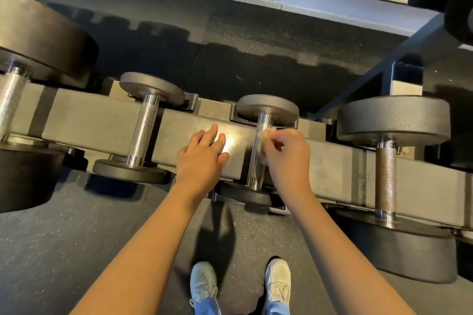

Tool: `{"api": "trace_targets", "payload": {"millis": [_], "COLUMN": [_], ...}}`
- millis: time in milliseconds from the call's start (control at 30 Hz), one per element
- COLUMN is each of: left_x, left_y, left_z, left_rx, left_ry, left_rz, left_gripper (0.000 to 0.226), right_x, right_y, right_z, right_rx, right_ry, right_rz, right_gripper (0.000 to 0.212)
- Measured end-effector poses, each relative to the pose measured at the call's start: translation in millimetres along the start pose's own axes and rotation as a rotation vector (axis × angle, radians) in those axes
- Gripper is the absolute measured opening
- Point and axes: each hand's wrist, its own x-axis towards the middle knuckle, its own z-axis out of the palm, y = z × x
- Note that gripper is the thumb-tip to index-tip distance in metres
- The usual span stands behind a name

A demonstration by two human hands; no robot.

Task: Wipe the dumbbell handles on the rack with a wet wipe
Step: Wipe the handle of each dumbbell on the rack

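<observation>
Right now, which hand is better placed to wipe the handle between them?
Right. The right hand holds the wet wipe against that dumbbell handle; the left hand rests flat on the rack beam, holding nothing.

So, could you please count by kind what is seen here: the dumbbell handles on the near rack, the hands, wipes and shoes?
handles: 4
hands, left and right: 2
wipe: 1
shoes: 2
total: 9
</observation>
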Motion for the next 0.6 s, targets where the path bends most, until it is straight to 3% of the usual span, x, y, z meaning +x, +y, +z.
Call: {"api": "trace_targets", "payload": {"millis": [167, 467, 600], "left_x": [-0.3, -1.3, -0.8], "left_y": [-1.4, -4.0, -8.6], "left_z": [-0.2, -2.8, -3.6], "left_rx": [0.033, 0.045, 0.049], "left_ry": [0.007, 0.009, 0.004], "left_rz": [0.014, 0.051, 0.069], "left_gripper": [0.048, 0.048, 0.050], "right_x": [-30.7, 20.1, 1.3], "right_y": [6.0, -13.5, -9.1], "right_z": [-2.0, 4.7, 4.9], "right_rx": [-0.067, -0.113, -0.205], "right_ry": [-0.169, 0.108, 0.055], "right_rz": [0.025, -0.045, -0.087], "right_gripper": [0.010, 0.014, 0.016]}}
